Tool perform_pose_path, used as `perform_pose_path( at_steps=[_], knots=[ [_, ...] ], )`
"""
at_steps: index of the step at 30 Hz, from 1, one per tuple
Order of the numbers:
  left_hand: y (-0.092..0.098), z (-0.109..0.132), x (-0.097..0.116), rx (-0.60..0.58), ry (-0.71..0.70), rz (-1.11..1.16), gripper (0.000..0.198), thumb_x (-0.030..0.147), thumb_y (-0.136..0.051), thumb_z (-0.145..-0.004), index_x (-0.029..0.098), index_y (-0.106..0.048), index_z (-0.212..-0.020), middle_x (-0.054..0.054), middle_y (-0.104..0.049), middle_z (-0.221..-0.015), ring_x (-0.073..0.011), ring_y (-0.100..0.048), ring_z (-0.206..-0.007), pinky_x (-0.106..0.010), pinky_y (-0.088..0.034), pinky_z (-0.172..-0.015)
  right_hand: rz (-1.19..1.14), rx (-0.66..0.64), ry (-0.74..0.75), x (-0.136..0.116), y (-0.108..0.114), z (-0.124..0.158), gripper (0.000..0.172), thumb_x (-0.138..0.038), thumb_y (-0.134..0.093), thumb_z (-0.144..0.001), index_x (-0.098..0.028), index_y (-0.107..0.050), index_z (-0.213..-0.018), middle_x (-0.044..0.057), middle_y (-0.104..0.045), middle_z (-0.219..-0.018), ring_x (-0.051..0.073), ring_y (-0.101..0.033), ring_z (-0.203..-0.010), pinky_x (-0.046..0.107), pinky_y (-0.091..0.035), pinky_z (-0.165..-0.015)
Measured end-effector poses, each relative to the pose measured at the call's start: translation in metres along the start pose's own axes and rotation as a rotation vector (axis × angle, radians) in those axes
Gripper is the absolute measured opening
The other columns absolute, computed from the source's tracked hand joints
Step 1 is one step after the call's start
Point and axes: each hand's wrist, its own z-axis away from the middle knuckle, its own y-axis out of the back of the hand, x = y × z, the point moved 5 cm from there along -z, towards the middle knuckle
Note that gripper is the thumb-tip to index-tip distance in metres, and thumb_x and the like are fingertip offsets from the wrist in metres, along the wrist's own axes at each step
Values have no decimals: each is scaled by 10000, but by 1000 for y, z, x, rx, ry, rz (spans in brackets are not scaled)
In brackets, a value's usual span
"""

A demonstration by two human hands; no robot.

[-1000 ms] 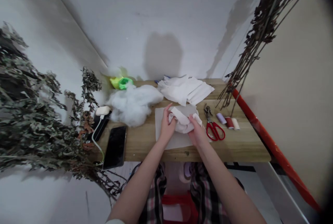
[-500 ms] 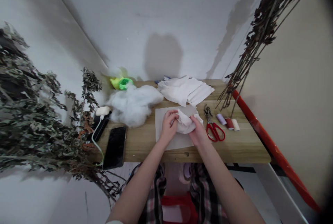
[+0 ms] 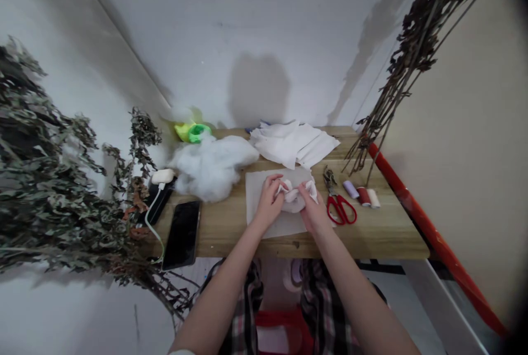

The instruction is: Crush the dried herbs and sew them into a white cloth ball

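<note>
A crumpled piece of white cloth (image 3: 292,197) is bunched between my two hands, above a flat white sheet (image 3: 256,190) on the table. My left hand (image 3: 271,199) pinches its left side with curled fingers. On the other side, my right hand (image 3: 312,209) grips the cloth with the thumb on top. The folds hide whatever may lie inside. Red-handled scissors (image 3: 341,209) rest just right of my right hand, by several thread spools: a lilac spool (image 3: 350,189), a red spool (image 3: 363,196) and a cream spool (image 3: 374,198).
White stuffing (image 3: 212,165) is heaped on the wooden table (image 3: 231,234) at the left, near a black phone (image 3: 181,234). White cloth pieces (image 3: 292,140) lie at the back. Dried plants (image 3: 74,201) crowd the left; dried stems (image 3: 396,86) lean at the right.
The cloth's top flap has folded inward and now looks more tightly gathered. My fingers have shifted slightly on it; the other things have stayed put.
</note>
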Motion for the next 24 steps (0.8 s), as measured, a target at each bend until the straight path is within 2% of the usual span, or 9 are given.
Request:
perform_pose_path(
  at_steps=[5, 10, 16, 20, 24],
  knots=[
    [-3, 1, -4, -15, -3, -39, 222, 49, -413, -747, 193, -538, -861, -86, -498, -1201, -206, -461, -1179, -377, -348, -1027, 92, -4, 80, -4, -2, 4, 276, -494, -648, -756, -226, -609, -808, -23, -610, -770, 139, -553, -721, 254, -441, -678],
    [-11, 3, -7, -60, -37, -27, 398, 53, -431, -735, 172, -461, -1114, -115, -515, -1174, -217, -476, -1145, -408, -364, -1014, 286, -22, 226, -14, -4, 7, 262, -501, -591, -803, -250, -648, -756, -23, -616, -742, 149, -532, -709, 253, -419, -705],
    [-19, 9, 1, -154, -126, -79, 594, 34, -435, -712, 157, -396, -1292, -145, -508, -1237, -247, -458, -1169, -434, -360, -1035, 272, -28, 249, -15, -11, 2, 282, -514, -538, -827, -270, -621, -712, -27, -600, -709, 157, -541, -735, 259, -410, -735],
    [-25, 13, 5, -197, -194, -142, 759, 28, -420, -711, 150, -239, -1438, -173, -460, -1330, -269, -417, -1232, -468, -334, -1065, 267, 26, 241, -11, -12, 1, 282, -520, -526, -832, -276, -626, -733, -30, -615, -714, 157, -556, -738, 269, -413, -733],
    [-32, 16, 8, -240, -218, -200, 783, 47, -397, -734, 123, -163, -1478, -189, -379, -1427, -277, -347, -1313, -480, -296, -1102, 216, 71, 234, -11, -11, 1, 248, -504, -552, -823, -278, -648, -788, -15, -653, -797, 166, -577, -800, 279, -430, -777]
  ],
)
